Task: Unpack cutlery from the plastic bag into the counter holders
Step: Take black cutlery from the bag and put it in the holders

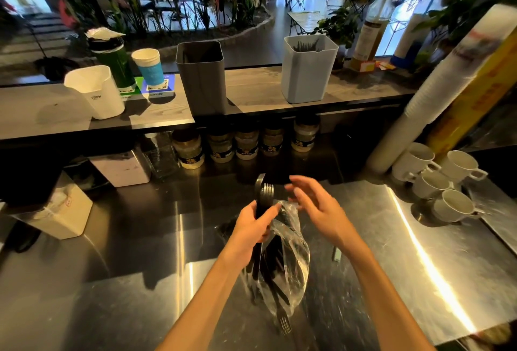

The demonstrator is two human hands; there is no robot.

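Observation:
My left hand (251, 227) grips a bunch of black plastic cutlery (263, 194), fork tines up, above the steel worktop. A clear plastic bag (291, 261) hangs beside and below that hand with more black cutlery inside; a fork sticks out of its bottom end. My right hand (316, 205) hovers just right of the bag's top, fingers spread and holding nothing. On the raised counter stand a dark grey holder (201, 79), a light grey holder (305, 70) with black forks in it, and a white holder (95, 93).
A paper cup with a blue sleeve (148, 66) and a green bottle (114, 62) stand on the counter. Several jars (246, 143) line the shelf beneath. White mugs (439, 180) and a leaning sleeve of stacked cups (436, 93) crowd the right. A white box (61, 213) sits left.

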